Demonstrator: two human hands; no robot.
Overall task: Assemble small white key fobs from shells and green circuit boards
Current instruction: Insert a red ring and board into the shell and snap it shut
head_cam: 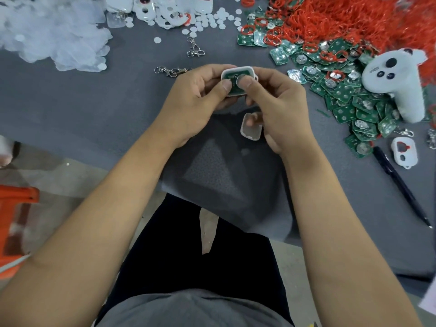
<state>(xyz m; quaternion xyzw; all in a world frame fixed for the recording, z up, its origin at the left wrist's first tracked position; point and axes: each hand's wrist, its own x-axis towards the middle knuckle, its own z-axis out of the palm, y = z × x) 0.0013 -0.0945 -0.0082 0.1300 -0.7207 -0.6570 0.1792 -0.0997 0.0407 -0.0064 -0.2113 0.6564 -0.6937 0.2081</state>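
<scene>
Both hands hold a white shell half (238, 70) with a green circuit board (236, 75) seated in it, above the grey table. My left hand (198, 100) grips its left side, thumb pressing on the board. My right hand (278, 102) grips the right side, thumb on the board's round metal contact. A second white shell half (251, 128) is tucked under my right hand's lower fingers. A heap of green circuit boards (342, 90) lies at the right. White shells (165, 10) are piled at the top.
Red rubber rings (342, 17) are heaped at top right. A white controller (396, 79) rests on the boards. Clear plastic bags (47, 31) lie top left, metal keychain clasps (172, 71) near the hands, a black pen (401, 185) and a shell (404, 153) at the right.
</scene>
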